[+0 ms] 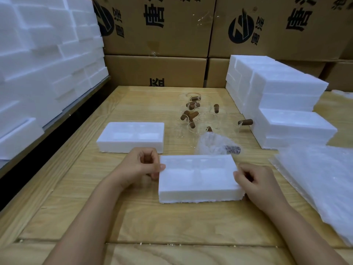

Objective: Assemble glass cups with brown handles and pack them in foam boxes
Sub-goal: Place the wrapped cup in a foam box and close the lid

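A pale wooden counter (133, 217) fills the view, seen from above and behind the person's two bare forearms, which reach forward from the bottom edge.

The left hand (141, 165) and right hand (254, 186) are apart, one at each short end of the near foam box (198, 178). This white, shallow box lies flat on the counter, open side up, showing moulded hollows. The left hand pinches its left edge, thumb lying over the top rim and fingers curled against the side. The right hand grips the right edge near the front corner, fingers curled, knuckles facing up.

Just beyond the left hand, a second foam box (131, 137) of the same kind lies flat, apart from the first. Just behind the near foam box sits a wrapped bundle (215, 145) in clear bubble film, with something dark showing at its right end.

Further back, in the middle of the counter, stands a loose cluster of glass cups (206, 117) with brown handles (193, 113) pointing various ways.

To the right of the cups rises a stepped foam stack (282, 104). In front of it, at the right edge, lie translucent wrapping sheets (321, 178). A foam wall (38, 64) of white blocks lines the left side. Brown cardboard cartons (156, 35) with dark printing stand stacked along the back.
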A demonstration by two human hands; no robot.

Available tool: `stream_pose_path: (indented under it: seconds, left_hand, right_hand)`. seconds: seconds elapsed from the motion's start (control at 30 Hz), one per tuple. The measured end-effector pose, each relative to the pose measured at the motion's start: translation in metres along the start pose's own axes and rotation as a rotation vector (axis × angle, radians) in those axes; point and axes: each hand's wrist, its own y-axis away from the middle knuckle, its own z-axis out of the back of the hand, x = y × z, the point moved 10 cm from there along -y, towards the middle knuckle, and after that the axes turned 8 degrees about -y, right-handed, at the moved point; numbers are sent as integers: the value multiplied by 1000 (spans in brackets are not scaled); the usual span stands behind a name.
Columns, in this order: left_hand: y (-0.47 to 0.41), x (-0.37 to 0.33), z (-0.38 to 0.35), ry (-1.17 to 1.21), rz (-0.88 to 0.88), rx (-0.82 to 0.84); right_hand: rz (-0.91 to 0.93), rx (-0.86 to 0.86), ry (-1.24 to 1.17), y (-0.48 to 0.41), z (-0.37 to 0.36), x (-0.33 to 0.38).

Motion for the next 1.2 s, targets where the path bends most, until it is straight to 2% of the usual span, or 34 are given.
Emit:
stream_pose_path:
  seconds: [0.13, 0.2, 0.27, 0.33, 0.37, 0.43, 0.53, 0.6, 0.67, 0.87, 1.07, 1.2]
  left_hand:
    - [-2, -5, 2, -30, -15, -78]
    - [-2, -6, 7, -62, -29, -114]
    - [-1, -12, 13, -105, -60, -177]
    - [-4, -27, 19, -119, -117, -270]
    - [-8, -36, 19, -154, -140, -298]
    - [-23, -53, 5, -308, -144, -268]
    - [-49, -59, -34, -521, -54, -61]
    - [-62, -53, -53, -597, 4, 23]
    - [-70, -47, -62, -607, 27, 38]
    - [-75, -38, -57, -476, -27, -81]
    - [-74, -67, -49, -386, -152, -188]
    - [-62, -98, -32, -269, -259, -230]
  right_hand:
    - [-29, -10, 48, -1, 0, -4]
    - [-36, -4, 155, -4, 1, -3]
    - [-39, -110, 215, -10, 17, 2]
    - [-104, -313, 100, -18, 45, -1]
    - [-172, -350, 49, -26, 52, -6]
    - [-362, -237, -47, -49, 47, -24]
    - [-538, 7, -114, -70, 19, -43]
    - [-525, 50, -110, -75, 6, -48]
    - [-505, 6, -169, -72, 1, -55]
    - [-431, -102, -437, -70, 8, -63]
    - [-261, -254, -583, -71, 29, -34]
    - [-208, -216, -701, -68, 31, -9]
